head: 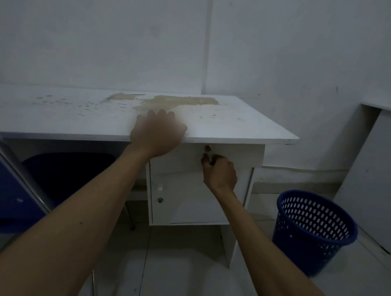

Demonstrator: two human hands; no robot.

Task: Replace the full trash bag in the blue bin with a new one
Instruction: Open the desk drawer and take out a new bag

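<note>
The right hand (220, 171) is curled around the lower edge of the drawer front (233, 154), directly beneath the drawer lock (207, 148); the fingertips are hidden behind the panel. The left hand (158, 133) is laid palm down on the front edge of the bench (65, 115), fingers extended and blurred, with nothing gripped. A tan stain (170, 101) is spread across the bench top beyond the left hand. Below the drawer, a cabinet door (186, 200) with a second lock (160, 200) is seen closed. A blue chair (4, 180) is positioned to the left, partly under the bench. The blue bin (311, 230) stands on the floor (181, 274) to the right of the bench, well apart from both hands. Its long axis is tilted from vertical, the open mouth upward. No bag is visible at its perforated wall.
</note>
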